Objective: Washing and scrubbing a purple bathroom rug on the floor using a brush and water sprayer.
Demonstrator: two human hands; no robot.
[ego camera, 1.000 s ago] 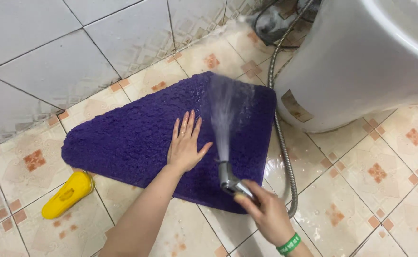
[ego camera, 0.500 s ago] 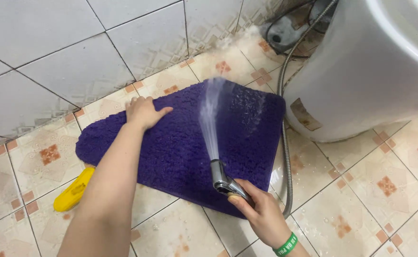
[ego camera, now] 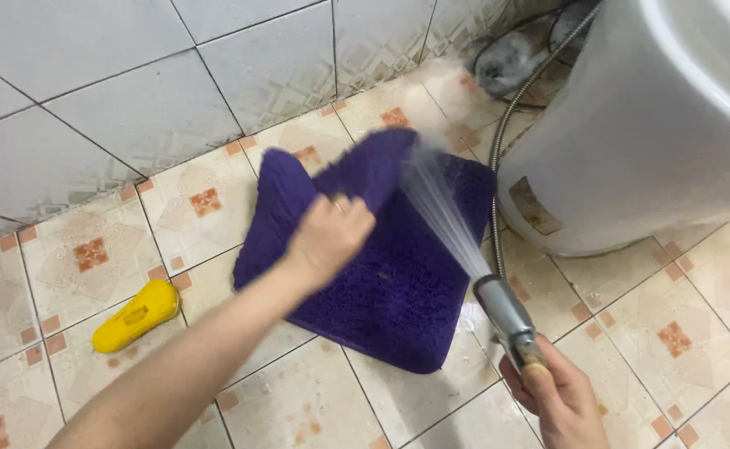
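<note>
I log: left hand (ego camera: pixel 329 235), fingers pinching folded purple mat (ego camera: pixel 398 283) edge; right hand (ego camera: pixel 560 399) wrapped around sprayer (ego camera: pixel 506 312); bare tiled floor (ego camera: pixel 298 399) nearside.

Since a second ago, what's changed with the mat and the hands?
The left hand, flat on the purple mat before, has gripped its far edge and folded it over toward the middle. The right hand swung the spray nozzle rightward, still spraying. The yellow object and white basin stayed put.

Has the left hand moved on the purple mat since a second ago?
Yes. The left hand now grips the purple mat, folding its far-left corner up and toward the white basin, away from the yellow object.
</note>
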